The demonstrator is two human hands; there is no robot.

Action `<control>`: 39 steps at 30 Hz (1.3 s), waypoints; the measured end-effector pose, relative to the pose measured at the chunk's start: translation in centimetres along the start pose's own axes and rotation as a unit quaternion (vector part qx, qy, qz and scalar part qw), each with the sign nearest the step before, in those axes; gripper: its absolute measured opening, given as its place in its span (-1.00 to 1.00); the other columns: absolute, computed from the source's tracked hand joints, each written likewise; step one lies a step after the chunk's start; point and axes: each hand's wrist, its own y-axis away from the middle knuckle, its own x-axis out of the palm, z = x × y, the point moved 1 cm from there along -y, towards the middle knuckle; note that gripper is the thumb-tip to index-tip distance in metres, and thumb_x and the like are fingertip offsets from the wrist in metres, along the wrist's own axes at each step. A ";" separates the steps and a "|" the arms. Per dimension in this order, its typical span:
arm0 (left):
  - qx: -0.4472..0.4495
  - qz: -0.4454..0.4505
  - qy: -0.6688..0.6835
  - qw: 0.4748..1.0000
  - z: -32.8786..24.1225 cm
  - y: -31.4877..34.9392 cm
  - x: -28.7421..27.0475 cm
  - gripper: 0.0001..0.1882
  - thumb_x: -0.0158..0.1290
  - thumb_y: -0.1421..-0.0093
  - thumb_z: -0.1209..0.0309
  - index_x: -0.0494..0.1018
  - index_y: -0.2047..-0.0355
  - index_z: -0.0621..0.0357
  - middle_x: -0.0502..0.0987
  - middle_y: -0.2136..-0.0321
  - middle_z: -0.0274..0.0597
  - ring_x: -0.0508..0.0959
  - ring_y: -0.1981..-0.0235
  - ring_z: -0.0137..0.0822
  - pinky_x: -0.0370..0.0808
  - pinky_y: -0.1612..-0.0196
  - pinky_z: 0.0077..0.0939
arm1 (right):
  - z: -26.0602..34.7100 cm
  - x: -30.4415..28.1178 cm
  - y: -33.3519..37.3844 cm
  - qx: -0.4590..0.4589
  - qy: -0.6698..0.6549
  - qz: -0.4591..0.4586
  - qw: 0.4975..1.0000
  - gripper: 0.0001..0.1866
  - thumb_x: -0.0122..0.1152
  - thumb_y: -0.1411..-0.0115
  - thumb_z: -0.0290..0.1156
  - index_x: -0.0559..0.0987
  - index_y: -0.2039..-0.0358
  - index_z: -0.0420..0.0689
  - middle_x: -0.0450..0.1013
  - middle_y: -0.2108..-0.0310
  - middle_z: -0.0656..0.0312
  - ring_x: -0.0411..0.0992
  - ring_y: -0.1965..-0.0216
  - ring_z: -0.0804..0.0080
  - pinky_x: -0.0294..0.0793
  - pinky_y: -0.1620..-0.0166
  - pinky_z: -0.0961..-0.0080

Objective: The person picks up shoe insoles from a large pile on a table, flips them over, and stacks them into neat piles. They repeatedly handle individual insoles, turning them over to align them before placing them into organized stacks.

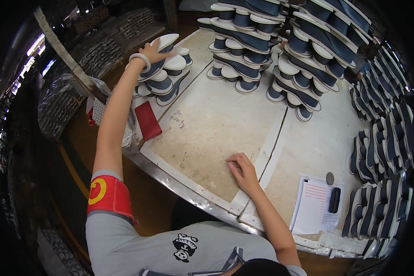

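Observation:
At the far left of the table stands a low stack of shoe soles (pixel 159 86), white and dark blue. My left hand (pixel 154 55), with a white bangle on its wrist, reaches out over the top of this stack. Its fingers are spread across the upper sole (pixel 166 41) and appear to touch it; the palm side is hidden. My right hand (pixel 244 174) rests on the white tabletop (pixel 216 124) near its front edge. Those fingers are loosely bent, with a gap at the thumb and nothing visible in them. A red pouch (pixel 147 120) lies just in front of the low stack.
Tall stacks of similar soles (pixel 244 50) rise at the back, with another leaning stack (pixel 303 60) beside them. More soles (pixel 382 142) line the right side. Printed sheets (pixel 310 207) carry a black object (pixel 335 200). A metal edge (pixel 184 193) borders the table.

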 end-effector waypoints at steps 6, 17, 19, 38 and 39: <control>0.030 0.033 -0.057 0.997 0.3 0.8 -0.4 0.38 0.51 0.27 0.04 -0.18 -0.47 -0.50 -0.05 -0.41 0.29 0.22 -0.33 0.31 0.27 -0.34 0.02 | -0.2 -0.2 0.0 -0.015 0.001 -0.003 1.000 -0.85 0.12 -0.31 -0.56 0.53 0.12 -0.27 0.40 0.10 0.10 0.53 0.08 0.27 0.59 -0.02 0.45; 0.074 0.027 0.000 0.997 7.4 -2.7 0.1 0.31 0.49 0.16 0.17 -0.19 -0.44 -0.70 0.07 -0.37 0.27 0.22 -0.35 0.25 0.22 -0.37 -0.04 | -0.3 -0.2 0.1 0.011 -0.048 -0.003 0.999 -0.86 0.13 -0.31 -0.54 0.55 0.13 -0.24 0.42 0.11 0.14 0.49 0.05 0.34 0.53 -0.06 0.47; 0.077 0.030 -0.021 0.996 7.4 -2.8 0.0 0.26 0.46 0.12 0.10 -0.18 -0.44 -0.72 0.08 -0.38 0.24 0.17 -0.38 0.23 0.21 -0.38 -0.05 | -0.3 -0.2 0.1 0.006 -0.033 -0.004 0.999 -0.86 0.13 -0.31 -0.55 0.55 0.13 -0.24 0.42 0.10 0.15 0.50 0.05 0.34 0.53 -0.05 0.47; 0.263 -0.085 -0.025 0.961 -1.7 5.5 4.1 -0.27 0.06 -0.21 -0.18 0.31 -0.29 -0.13 0.40 -0.22 -0.01 0.45 -0.17 0.04 0.44 -0.15 -0.12 | -0.2 -0.3 -0.1 -0.001 -0.008 -0.003 1.000 -0.87 0.12 -0.32 -0.56 0.55 0.14 -0.26 0.41 0.11 0.12 0.53 0.09 0.31 0.59 0.00 0.45; 0.242 -0.074 -0.031 0.967 -1.7 5.7 3.9 -0.29 0.07 -0.21 -0.18 0.33 -0.28 -0.17 0.40 -0.22 -0.02 0.46 -0.15 0.04 0.45 -0.13 -0.11 | -0.3 -0.3 -0.1 -0.001 -0.010 -0.002 1.000 -0.87 0.12 -0.32 -0.56 0.55 0.14 -0.26 0.41 0.11 0.12 0.53 0.09 0.31 0.60 0.00 0.45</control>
